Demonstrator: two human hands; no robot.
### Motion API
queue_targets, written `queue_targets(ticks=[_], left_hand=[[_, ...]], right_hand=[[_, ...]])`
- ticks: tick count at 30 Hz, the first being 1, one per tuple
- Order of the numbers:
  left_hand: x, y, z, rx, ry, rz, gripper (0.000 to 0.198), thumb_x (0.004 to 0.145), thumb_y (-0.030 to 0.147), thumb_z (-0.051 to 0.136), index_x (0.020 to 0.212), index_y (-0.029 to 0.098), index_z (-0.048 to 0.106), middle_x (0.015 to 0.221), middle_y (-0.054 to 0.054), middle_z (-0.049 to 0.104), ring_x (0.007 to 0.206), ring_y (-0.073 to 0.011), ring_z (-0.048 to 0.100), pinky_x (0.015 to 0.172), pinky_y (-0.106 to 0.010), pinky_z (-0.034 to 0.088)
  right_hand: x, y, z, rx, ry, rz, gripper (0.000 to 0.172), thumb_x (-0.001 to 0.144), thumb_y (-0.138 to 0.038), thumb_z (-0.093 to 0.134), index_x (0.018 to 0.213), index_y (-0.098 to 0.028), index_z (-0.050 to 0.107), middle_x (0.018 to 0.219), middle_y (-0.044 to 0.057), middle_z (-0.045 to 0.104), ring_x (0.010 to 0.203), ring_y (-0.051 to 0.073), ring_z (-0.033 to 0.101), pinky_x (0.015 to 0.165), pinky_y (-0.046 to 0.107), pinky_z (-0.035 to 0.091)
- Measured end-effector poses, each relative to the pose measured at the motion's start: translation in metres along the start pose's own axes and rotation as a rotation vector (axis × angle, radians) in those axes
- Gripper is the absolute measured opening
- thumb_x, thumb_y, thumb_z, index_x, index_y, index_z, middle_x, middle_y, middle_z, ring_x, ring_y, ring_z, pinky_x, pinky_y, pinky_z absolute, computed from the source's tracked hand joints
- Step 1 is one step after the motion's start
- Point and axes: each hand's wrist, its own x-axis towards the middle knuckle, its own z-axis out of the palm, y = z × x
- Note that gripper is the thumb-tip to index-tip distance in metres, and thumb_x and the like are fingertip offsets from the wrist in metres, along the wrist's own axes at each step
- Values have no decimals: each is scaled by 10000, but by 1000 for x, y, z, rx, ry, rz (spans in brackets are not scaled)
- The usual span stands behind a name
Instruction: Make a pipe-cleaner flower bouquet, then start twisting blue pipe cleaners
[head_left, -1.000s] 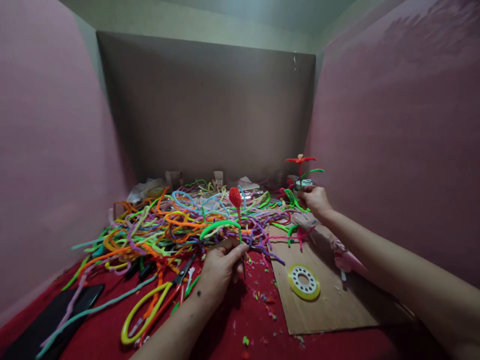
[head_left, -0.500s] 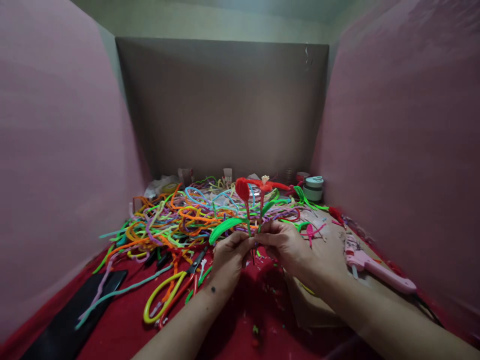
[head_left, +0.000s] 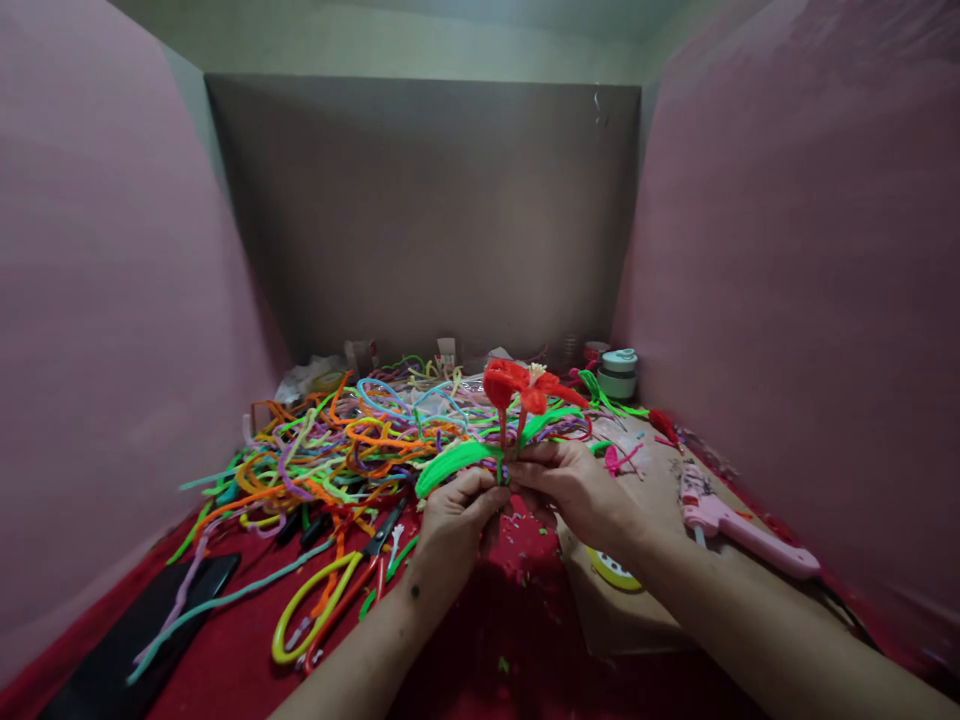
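Two red pipe-cleaner flowers stand upright between my hands: a rounded bud (head_left: pixel 496 383) on the left and an open flower (head_left: pixel 535 388) with a pale yellow centre on the right. Green fuzzy leaves (head_left: pixel 456 466) spread out to both sides of their stems. My left hand (head_left: pixel 459 515) pinches the stems low down. Just above and to the right, my right hand (head_left: pixel 574 487) is closed on the stems too, thumb against fingers. The fingertips of both hands nearly meet, and they hide the lower stem ends.
A tangled heap of coloured pipe cleaners (head_left: pixel 352 435) spreads behind my hands. Scissors (head_left: pixel 315 610) with yellow and red handles lie left, beside a black flat object (head_left: pixel 150 640). A pink glue gun (head_left: pixel 742 530) rests on cardboard (head_left: pixel 607 630) at right. A lidded cup (head_left: pixel 618 375) stands behind.
The open flower has tilted toward me and shows more of its face, with the bud now overlapping it. Both hands stay closed on the stems. The whole view has shifted slightly.
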Motion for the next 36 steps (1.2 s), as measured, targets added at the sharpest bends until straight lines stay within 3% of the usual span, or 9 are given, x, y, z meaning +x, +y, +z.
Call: queue_targets(ticks=[6,14,19,25,29,36], left_hand=[[0,-2,1,-32,-29,-16,233,699,326,620,564,159,531,426,56,439,370,-61,358,388,-191,270],[-2,-4,4,-76,4,1,220,700,329,628,580,157,563,432,53,446,375,-62,369,380,-191,270],[-3,-5,3,-112,23,-2,235,705,362,635,615,152,581,457,42,478,372,-61,376,355,-185,258],[-2,-6,4,-96,62,36,219,701,320,640,585,147,573,491,41,490,368,-44,355,344,-182,255],[-3,-7,8,-87,103,56,223,689,303,638,547,157,544,468,57,458,348,-39,341,329,-182,243],[-2,-7,6,-16,22,32,221,723,320,620,596,145,573,481,50,485,363,-44,348,350,-183,255]], right_hand=[[3,12,-3,-58,38,-65,246,651,-398,692,714,-161,708,427,-46,457,436,84,353,468,245,296],[-1,11,2,5,82,-78,172,672,-321,680,609,-165,647,510,-31,499,538,104,424,544,254,335],[-3,19,4,59,89,-121,133,673,-247,675,586,-169,612,536,-33,514,513,90,400,522,250,297],[-2,24,3,160,-19,-91,170,694,-270,654,575,-160,604,514,-24,486,484,91,392,497,254,278],[-2,21,4,254,-50,-31,146,636,-266,696,589,-146,628,498,-27,498,438,74,386,457,240,267],[-2,21,1,248,-55,-42,103,634,-233,696,645,-136,663,519,-26,518,462,69,405,455,220,279]])
